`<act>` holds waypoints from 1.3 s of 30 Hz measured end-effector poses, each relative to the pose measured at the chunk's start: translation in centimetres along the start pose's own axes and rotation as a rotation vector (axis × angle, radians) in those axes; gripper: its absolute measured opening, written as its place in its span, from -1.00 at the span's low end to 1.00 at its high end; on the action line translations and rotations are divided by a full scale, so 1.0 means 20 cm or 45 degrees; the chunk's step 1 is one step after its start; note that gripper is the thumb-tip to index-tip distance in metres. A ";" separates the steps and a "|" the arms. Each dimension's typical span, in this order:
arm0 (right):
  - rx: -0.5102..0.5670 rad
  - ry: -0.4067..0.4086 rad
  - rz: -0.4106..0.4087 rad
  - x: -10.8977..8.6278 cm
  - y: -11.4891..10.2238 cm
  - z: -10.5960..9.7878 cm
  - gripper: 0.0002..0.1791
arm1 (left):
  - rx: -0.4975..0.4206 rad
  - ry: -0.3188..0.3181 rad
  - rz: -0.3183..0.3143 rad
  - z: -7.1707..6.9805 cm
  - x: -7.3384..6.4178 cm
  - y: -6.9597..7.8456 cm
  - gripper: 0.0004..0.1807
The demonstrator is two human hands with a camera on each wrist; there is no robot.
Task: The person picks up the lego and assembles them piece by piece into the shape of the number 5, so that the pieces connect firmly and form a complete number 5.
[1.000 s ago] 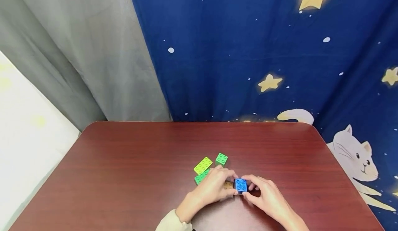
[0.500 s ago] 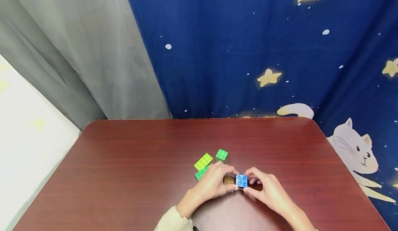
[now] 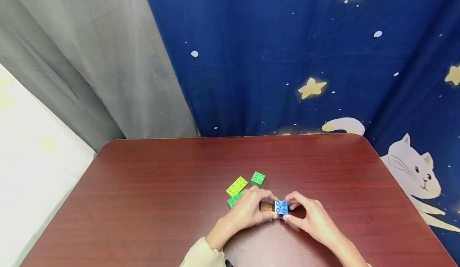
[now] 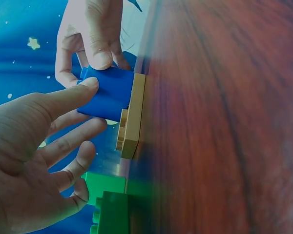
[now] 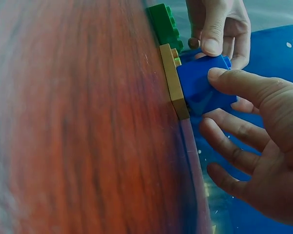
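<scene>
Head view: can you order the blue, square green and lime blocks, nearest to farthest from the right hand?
1. Blue block, held between the right hand and left hand.
2. Square green block, beyond the left hand.
3. Lime block, farther left.

1. Blue block [image 3: 281,207], at five o'clock in the head view: no lettering can be read.
2. Tan brick [image 3: 266,207], also at five o'clock: nothing legible.
3. Blue curtain [image 3: 258,59], at one o'clock: no readable words or numbers.

In the head view, a cream left sleeve [image 3: 203,254] shows at six o'clock. A small black patch [image 3: 228,263] shows just beside it.
</scene>
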State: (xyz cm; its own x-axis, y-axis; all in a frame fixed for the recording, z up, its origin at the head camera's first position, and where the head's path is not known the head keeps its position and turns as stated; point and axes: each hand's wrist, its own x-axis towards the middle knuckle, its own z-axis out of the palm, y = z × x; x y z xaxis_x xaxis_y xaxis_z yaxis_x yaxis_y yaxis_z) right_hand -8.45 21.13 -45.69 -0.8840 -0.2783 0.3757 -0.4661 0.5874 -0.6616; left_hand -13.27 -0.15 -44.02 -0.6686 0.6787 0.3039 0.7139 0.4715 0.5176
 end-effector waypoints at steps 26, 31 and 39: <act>0.095 -0.026 0.025 -0.01 0.00 -0.01 -0.62 | -0.025 -0.017 -0.033 0.02 0.00 -0.01 -0.66; 0.080 -0.056 0.053 -0.02 0.00 -0.01 -0.65 | -0.035 -0.029 -0.056 0.02 0.00 -0.01 -0.67; 0.097 -0.057 0.046 -0.01 0.00 -0.01 -0.65 | -0.012 -0.033 -0.086 0.02 0.00 0.00 -0.68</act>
State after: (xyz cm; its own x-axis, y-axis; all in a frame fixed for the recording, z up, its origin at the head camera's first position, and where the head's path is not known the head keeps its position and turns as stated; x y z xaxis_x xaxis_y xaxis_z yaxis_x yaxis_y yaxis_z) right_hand -8.32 21.28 -45.66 -0.9003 -0.2928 0.3220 -0.4335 0.5387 -0.7224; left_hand -13.15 0.00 -44.30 -0.7095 0.6600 0.2469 0.6651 0.5115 0.5441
